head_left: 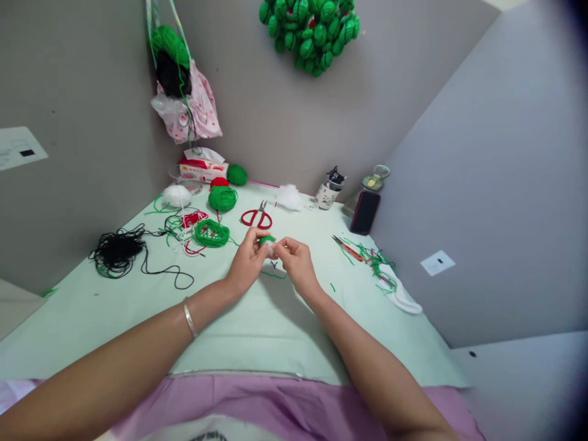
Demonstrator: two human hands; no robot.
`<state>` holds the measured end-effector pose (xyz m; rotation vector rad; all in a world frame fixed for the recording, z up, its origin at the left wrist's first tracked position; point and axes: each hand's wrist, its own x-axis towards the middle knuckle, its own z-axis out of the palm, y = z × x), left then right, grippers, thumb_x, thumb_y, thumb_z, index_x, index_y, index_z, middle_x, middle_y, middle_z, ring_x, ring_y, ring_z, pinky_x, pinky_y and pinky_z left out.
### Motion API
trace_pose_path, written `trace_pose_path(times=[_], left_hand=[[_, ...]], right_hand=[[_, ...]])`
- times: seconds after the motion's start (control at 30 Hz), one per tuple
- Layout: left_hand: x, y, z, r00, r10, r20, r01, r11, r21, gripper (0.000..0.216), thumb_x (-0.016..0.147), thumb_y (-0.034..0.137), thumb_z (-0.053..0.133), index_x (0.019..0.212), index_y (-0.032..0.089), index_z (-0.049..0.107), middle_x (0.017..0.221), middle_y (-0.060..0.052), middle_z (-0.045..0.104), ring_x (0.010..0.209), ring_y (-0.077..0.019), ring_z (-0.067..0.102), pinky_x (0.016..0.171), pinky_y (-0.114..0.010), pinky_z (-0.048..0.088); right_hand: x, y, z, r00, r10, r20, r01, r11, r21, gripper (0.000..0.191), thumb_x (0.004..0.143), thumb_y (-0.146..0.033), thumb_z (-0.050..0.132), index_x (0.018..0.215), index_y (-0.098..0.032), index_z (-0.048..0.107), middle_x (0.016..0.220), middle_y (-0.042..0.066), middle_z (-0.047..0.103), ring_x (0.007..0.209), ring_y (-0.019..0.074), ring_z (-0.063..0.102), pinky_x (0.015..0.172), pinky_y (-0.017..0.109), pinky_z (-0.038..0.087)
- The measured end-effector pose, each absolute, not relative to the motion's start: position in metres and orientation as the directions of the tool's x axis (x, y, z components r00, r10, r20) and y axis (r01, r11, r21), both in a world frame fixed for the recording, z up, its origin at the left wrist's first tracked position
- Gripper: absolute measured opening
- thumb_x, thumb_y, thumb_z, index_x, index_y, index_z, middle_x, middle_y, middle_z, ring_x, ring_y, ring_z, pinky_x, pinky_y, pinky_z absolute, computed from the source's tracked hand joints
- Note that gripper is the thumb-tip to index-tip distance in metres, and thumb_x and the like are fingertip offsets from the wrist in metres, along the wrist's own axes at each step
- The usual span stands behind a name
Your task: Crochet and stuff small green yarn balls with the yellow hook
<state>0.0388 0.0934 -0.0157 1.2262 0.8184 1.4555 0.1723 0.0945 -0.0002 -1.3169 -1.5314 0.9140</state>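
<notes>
On the rear wall, a cluster of green knitted pieces (312, 33) is being suspended. In the corner, a pink dotted bag (206, 113) is being hung by straps. Below, a tissue box (209, 166) is being flanked by a green yarn ball (237, 175). At the left table edge, space is being taken up by a black yarn tangle (118, 252). Red-handled scissors (261, 211) are being supported flat, tips toward the wall. Dark items are being held in a patterned cup (327, 196). A greenish glass vessel (373, 182) is being partly hidden by a tilted phone (365, 212). Orange-handled snips (351, 250) are being bordered by green thread scraps (377, 262).
</notes>
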Motion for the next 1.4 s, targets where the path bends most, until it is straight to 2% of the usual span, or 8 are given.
trace_pose_path(times=[0.13,0.33,0.5,0.67,0.8,1.07,1.27,1.4], left_hand=[[0.037,0.094,-0.015,0.072,0.965,0.253,-0.286,-0.222,0.932,0.022,0.084,0.030,0.072,0.099,0.020,0.060,0.095,0.000,0.063,0.088,-0.0164,0.065,0.078,-0.031,0.060],[0.031,0.105,-0.024,0.087,0.980,0.178,-0.249,-0.151,0.957,0.020,0.086,0.027,0.076,0.096,0.017,0.062,0.089,0.000,0.064,0.077,-0.0148,0.065,0.070,-0.029,0.060],[0.032,0.109,-0.030,0.070,0.993,0.093,-0.220,-0.076,0.973,0.031,0.099,0.034,0.065,0.124,0.016,0.065,0.119,-0.010,0.069,0.096,-0.0216,0.070,0.081,-0.040,0.061],[0.038,0.103,-0.024,0.061,0.993,0.105,-0.306,-0.081,0.949,0.018,0.091,0.030,0.072,0.100,0.017,0.063,0.091,0.001,0.065,0.073,-0.0136,0.065,0.068,-0.030,0.060],[0.039,0.098,-0.016,0.091,0.984,0.154,-0.369,-0.110,0.923,0.027,0.081,0.035,0.078,0.094,0.020,0.059,0.091,0.002,0.063,0.081,-0.0145,0.066,0.076,-0.031,0.061],[0.030,0.105,-0.022,0.144,0.983,0.117,-0.334,-0.063,0.940,0.032,0.079,0.034,0.083,0.096,0.019,0.061,0.083,0.002,0.065,0.076,-0.0153,0.067,0.074,-0.031,0.060],[0.033,0.112,-0.031,0.066,0.997,0.039,-0.227,-0.023,0.974,0.035,0.099,0.035,0.066,0.128,0.016,0.064,0.127,-0.011,0.067,0.105,-0.0245,0.069,0.087,-0.045,0.061],[0.038,0.105,-0.027,0.033,0.999,0.024,-0.261,-0.015,0.965,0.031,0.098,0.034,0.066,0.123,0.016,0.065,0.120,-0.009,0.069,0.099,-0.0227,0.070,0.085,-0.042,0.061]], right_hand=[[0.177,0.093,-0.002,0.004,0.975,0.222,0.387,0.203,-0.900,0.031,0.083,-0.046,0.061,0.066,-0.022,0.051,0.054,-0.007,0.046,0.052,0.0104,0.035,0.054,0.025,0.029],[0.178,0.081,0.005,-0.150,0.960,0.238,0.441,0.280,-0.853,0.021,0.090,-0.037,0.054,0.076,-0.022,0.058,0.067,-0.002,0.062,0.060,0.0134,0.048,0.061,0.026,0.035],[0.170,0.077,0.005,-0.189,0.960,0.209,0.440,0.273,-0.856,0.011,0.084,-0.031,0.058,0.077,-0.023,0.058,0.062,-0.004,0.061,0.056,0.0129,0.046,0.060,0.026,0.034],[0.169,0.090,-0.002,-0.102,0.983,0.152,0.376,0.179,-0.909,0.028,0.085,-0.046,0.057,0.070,-0.023,0.053,0.057,-0.003,0.059,0.050,0.0115,0.042,0.051,0.024,0.032],[0.175,0.098,-0.004,-0.057,0.986,0.159,0.359,0.169,-0.918,0.033,0.083,-0.049,0.059,0.066,-0.023,0.049,0.050,-0.007,0.046,0.047,0.0103,0.035,0.050,0.024,0.030],[0.178,0.081,0.010,-0.167,0.961,0.220,0.460,0.273,-0.845,0.012,0.087,-0.032,0.056,0.079,-0.023,0.057,0.064,-0.005,0.055,0.058,0.0137,0.043,0.059,0.026,0.032],[0.164,0.070,0.008,-0.185,0.961,0.205,0.518,0.273,-0.810,0.012,0.086,-0.029,0.056,0.075,-0.024,0.054,0.058,-0.007,0.052,0.054,0.0130,0.037,0.059,0.028,0.028],[0.165,0.080,0.003,-0.109,0.977,0.181,0.517,0.211,-0.829,0.020,0.084,-0.035,0.060,0.070,-0.023,0.053,0.052,-0.008,0.044,0.052,0.0116,0.033,0.055,0.026,0.027]])
